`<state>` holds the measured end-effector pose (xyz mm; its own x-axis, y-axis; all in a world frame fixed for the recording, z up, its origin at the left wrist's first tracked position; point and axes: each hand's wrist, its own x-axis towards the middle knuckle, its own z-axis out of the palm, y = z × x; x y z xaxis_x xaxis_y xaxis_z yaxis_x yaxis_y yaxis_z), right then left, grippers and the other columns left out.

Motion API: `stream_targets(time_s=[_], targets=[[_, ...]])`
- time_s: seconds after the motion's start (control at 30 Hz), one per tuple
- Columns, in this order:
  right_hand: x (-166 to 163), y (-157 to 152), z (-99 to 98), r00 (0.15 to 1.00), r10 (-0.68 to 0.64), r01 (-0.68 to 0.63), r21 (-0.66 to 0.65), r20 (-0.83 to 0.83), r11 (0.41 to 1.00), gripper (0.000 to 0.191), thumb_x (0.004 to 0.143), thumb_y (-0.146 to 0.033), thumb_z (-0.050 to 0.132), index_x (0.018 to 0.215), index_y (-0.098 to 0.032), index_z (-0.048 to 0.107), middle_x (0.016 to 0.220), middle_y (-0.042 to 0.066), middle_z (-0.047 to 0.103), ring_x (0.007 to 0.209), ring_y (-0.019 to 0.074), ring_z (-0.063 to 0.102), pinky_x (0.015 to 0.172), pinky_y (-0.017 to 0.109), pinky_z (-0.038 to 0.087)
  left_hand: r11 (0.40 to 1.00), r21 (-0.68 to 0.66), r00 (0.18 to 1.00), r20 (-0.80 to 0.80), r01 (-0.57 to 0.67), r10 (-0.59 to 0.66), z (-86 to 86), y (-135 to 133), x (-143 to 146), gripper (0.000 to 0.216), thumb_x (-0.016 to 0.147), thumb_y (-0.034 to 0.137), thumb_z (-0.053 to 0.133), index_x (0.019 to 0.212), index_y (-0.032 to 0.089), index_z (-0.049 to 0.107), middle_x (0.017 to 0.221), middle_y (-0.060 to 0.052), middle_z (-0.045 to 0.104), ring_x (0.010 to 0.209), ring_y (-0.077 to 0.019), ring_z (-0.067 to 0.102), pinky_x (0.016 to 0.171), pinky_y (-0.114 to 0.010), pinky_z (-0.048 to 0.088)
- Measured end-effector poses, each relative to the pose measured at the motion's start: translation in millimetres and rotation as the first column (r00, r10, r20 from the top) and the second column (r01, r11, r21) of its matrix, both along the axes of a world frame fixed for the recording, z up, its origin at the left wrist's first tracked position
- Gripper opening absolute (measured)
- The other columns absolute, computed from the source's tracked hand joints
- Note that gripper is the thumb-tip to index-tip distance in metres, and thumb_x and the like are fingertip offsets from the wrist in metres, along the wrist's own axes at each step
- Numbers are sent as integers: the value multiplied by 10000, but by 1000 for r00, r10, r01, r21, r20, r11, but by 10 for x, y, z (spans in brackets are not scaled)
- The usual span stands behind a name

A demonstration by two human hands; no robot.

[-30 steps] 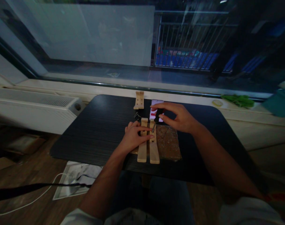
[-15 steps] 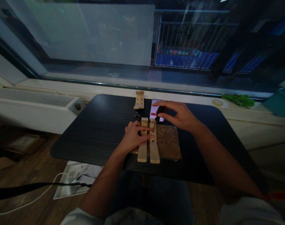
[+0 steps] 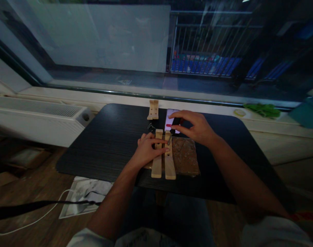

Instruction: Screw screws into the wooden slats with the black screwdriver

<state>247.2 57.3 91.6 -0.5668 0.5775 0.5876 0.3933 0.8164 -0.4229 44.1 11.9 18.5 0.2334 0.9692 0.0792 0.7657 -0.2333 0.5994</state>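
Observation:
Two pale wooden slats lie side by side on a brown board in the middle of a dark table. My left hand lies across the slats' far ends with fingers pressed on them. My right hand pinches a small dark-handled screwdriver, whose tip points down at the right slat's far end. A lit phone lies just behind that hand.
A shorter wooden piece lies near the table's far edge, with small metal parts beside the slats. A radiator stands at the left, a window sill behind. A cable and papers lie on the floor.
My right hand has shifted slightly while turning the screwdriver on the right slat. My left hand has stayed on the slats.

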Motion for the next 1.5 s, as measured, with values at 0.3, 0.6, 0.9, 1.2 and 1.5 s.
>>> stream_targets(time_s=[0.3, 0.6, 0.9, 1.2, 1.5], targets=[[25, -60, 74, 988, 157, -156, -105, 1, 982, 385, 888, -153, 532, 1254, -240, 610, 1114, 35, 734, 997, 153, 685, 868, 309, 536, 1000, 8, 1000, 12, 12, -13, -17, 2, -12, 301, 762, 467, 745, 1039, 348, 758, 951, -33, 546, 993, -261, 467, 911, -434, 371], [-3, -62, 36, 995, 98, -101, -146, -33, 984, 352, 873, -205, 598, 1220, -254, 630, 1112, 27, 716, 936, 150, 677, 838, 293, 540, 1000, 23, 1000, 4, 17, -17, -26, 13, -13, 307, 762, 469, 747, 1041, 341, 759, 931, -35, 548, 972, -259, 463, 875, -417, 384], [9, -19, -9, 996, 57, -62, -88, -62, 994, 277, 837, -288, 676, 1110, -238, 660, 1001, 15, 716, 850, 148, 678, 778, 283, 554, 1000, 1, 1000, 2, 16, -16, 18, -8, 4, 303, 761, 470, 750, 1034, 339, 761, 968, -39, 570, 1005, -267, 472, 882, -416, 371], [-19, -25, -21, 996, 4, -12, -95, -89, 995, 263, 808, -347, 702, 1044, -238, 662, 994, 6, 698, 733, 120, 647, 672, 259, 541, 1000, -24, 1000, -5, 6, -6, 37, 2, 25, 323, 751, 506, 746, 1034, 351, 761, 944, -40, 551, 986, -260, 470, 885, -418, 373], [-46, -32, -51, 993, -54, 45, -88, -104, 995, 273, 783, -365, 716, 1009, -228, 648, 904, -8, 672, 718, 125, 638, 665, 269, 548, 999, -32, 1000, -11, 4, -4, 44, -2, 32, 333, 750, 517, 741, 1040, 354, 759, 921, -32, 523, 970, -256, 457, 889, -417, 366]])
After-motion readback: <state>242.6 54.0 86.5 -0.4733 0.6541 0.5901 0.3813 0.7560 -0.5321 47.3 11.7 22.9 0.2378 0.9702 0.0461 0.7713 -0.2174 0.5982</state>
